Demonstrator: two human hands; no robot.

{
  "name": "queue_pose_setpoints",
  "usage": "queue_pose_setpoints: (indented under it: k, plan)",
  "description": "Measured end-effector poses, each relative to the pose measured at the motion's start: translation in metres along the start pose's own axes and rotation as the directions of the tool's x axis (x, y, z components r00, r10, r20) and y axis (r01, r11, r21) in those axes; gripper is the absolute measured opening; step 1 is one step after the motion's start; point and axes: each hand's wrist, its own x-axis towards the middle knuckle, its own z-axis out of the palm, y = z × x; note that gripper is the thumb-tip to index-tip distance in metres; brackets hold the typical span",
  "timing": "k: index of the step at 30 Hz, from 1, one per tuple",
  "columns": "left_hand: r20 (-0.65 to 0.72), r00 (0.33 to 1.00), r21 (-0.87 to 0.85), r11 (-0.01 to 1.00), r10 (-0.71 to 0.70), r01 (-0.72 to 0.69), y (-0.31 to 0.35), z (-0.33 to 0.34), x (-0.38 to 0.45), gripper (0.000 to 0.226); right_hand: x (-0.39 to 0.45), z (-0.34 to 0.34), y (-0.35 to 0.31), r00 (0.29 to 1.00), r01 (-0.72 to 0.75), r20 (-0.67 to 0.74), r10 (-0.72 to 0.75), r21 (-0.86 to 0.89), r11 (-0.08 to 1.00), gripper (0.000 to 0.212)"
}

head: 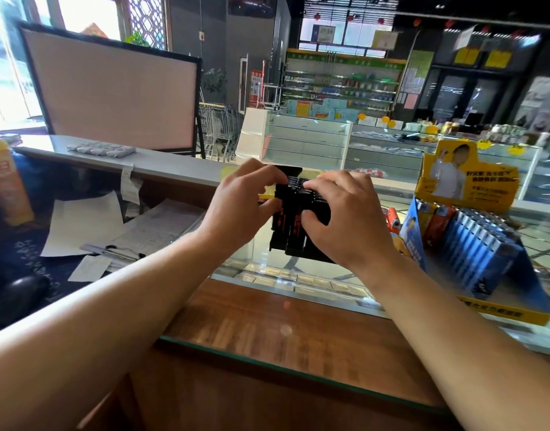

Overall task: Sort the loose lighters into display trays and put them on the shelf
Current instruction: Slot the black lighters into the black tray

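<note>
A black display tray packed with dark lighters stands on the glass counter in front of me. My left hand grips the tray's left side, thumb on its front and fingers curled over the top row. My right hand grips the right side, fingertips curled onto the lighter tops and thumb against the front. The hands hide most of the tray's upper part. A single orange lighter lies on the glass just right of my right hand.
A yellow and blue display box with rows of blue lighters stands at the right. Papers and a pen lie on the lower desk at the left. A framed board stands behind the grey ledge. Shop shelves fill the background.
</note>
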Motion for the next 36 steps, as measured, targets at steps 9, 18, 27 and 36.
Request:
queue_pose_setpoints:
  k: [9,18,27,36]
  plan:
    - [-0.044,0.999,0.057,0.998,0.031,-0.028,0.009,0.005,0.001,0.024,0.0,0.0,0.0,1.0,-0.012,0.02,0.012,-0.001,1.0,0.043]
    - [-0.017,0.999,0.031,0.999,-0.041,0.041,0.0,0.006,0.0,0.021,0.0,0.0,0.0,0.999,-0.036,0.03,0.035,0.027,0.999,0.045]
    - [-0.086,0.994,0.125,0.99,-0.061,0.071,0.0,-0.016,0.001,0.033,0.0,-0.001,-0.004,0.997,0.038,0.077,-0.031,-0.086,0.996,0.055]
    - [0.359,0.901,0.367,0.925,-0.242,0.102,-0.042,-0.01,0.008,0.051,0.003,0.007,-0.017,0.99,0.09,0.116,-0.075,-0.128,0.988,0.06]
